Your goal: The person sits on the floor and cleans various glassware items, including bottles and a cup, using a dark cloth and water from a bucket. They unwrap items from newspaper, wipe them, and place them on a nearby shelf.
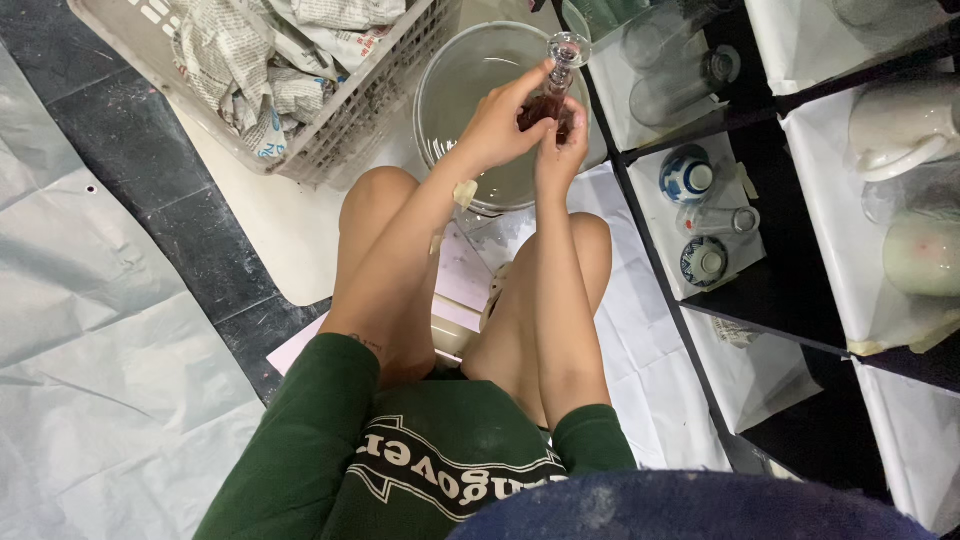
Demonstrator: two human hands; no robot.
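I sit and hold a small clear glass piece with a round foot [566, 52] over a large clear glass bowl [452, 92] of water. My left hand [500, 122] wraps the glass from the left, fingers reaching up its stem. My right hand [560, 150] grips it from below and the right. The glass's lower part looks dark reddish between my palms and is mostly hidden. My knees frame the bowl from underneath.
A white plastic basket [350, 112] full of crumpled newspaper stands at the upper left. A black shelf [770, 290] on the right carries clear glasses [668, 62], blue-and-white cups [688, 174] and white ceramic pieces [905, 125]. Pale plastic sheeting [90, 350] covers the floor at left.
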